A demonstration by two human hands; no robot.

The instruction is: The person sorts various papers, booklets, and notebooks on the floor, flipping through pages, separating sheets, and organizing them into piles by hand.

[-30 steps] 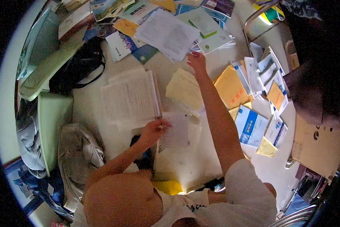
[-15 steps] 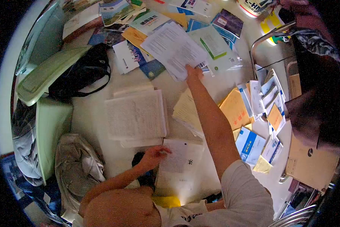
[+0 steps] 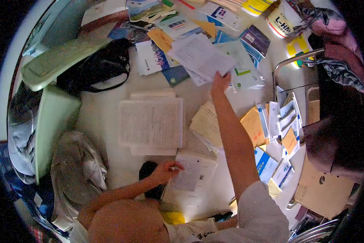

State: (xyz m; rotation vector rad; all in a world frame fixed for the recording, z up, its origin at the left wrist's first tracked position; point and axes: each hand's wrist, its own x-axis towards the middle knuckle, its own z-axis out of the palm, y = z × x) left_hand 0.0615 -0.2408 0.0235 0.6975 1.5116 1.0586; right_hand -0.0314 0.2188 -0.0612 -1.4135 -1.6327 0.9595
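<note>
My right hand (image 3: 221,83) reaches across the table, its fingers closed on the lower right corner of printed sheets (image 3: 200,54). Further sheets show under their lower edge, and a white-and-green book (image 3: 244,65) lies just right of them. Near my body, my left hand (image 3: 167,171) is curled, with a small pale spot at its fingertips that I cannot make out. Beside it a thin grey sheet (image 3: 186,176) lies on a pale booklet (image 3: 206,164) with a dark printed character. Above that sits a stack of handwritten pages (image 3: 151,123), and yellowish papers (image 3: 208,123) lie by my right forearm.
A black bag (image 3: 95,71) and a pale green chair (image 3: 54,121) stand left. Books and a brown envelope (image 3: 161,38) crowd the far side. Right are an orange envelope (image 3: 253,125), upright booklets (image 3: 285,117), a metal rail (image 3: 277,73), buckets (image 3: 281,22) and a cardboard box (image 3: 323,184).
The whole view has shifted, so most things on the table appear further right. The top printed sheets under my right hand have slid slightly off those below. My left hand's fingers are more curled.
</note>
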